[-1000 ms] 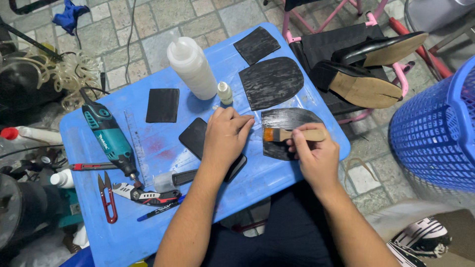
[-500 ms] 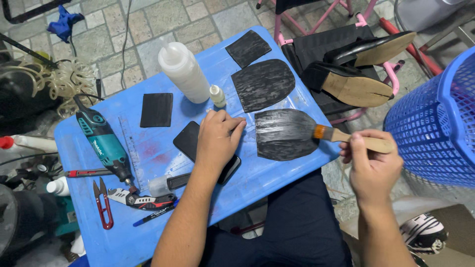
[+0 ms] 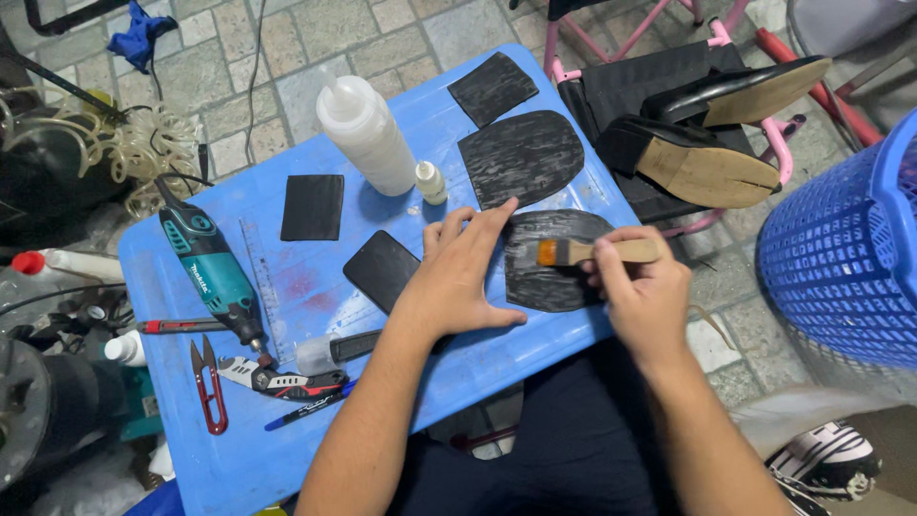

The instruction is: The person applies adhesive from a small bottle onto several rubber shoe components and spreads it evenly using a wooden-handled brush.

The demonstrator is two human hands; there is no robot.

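The right hand (image 3: 645, 291) has its grip clenched around the wooden handle of a small flat brush (image 3: 597, 251), whose bristles lie on a black rubber sole piece (image 3: 554, 272) near the three o'clock edge of the blue worktop (image 3: 287, 296). The left hand (image 3: 463, 272) is released, fingers spread and pressed flat on the worktop, its fingertips touching the sole piece's nine o'clock edge. A second, larger sole piece (image 3: 521, 158) lies just beyond at twelve o'clock, with a small black patch (image 3: 492, 88) farther on. A white squeeze bottle (image 3: 366, 134) and a tiny glue bottle (image 3: 431, 182) stand at eleven o'clock from the left hand. Two black rectangular pieces (image 3: 312, 206) (image 3: 382, 270) lie toward nine o'clock, then a teal rotary tool (image 3: 212, 272). Red thread snips (image 3: 210, 387) and a utility knife (image 3: 282, 380) sit near seven o'clock. Off the worktop at two o'clock, two black shoes (image 3: 702, 153) rest on a pink-framed stool; a blue basket (image 3: 845, 258) stands at three o'clock.
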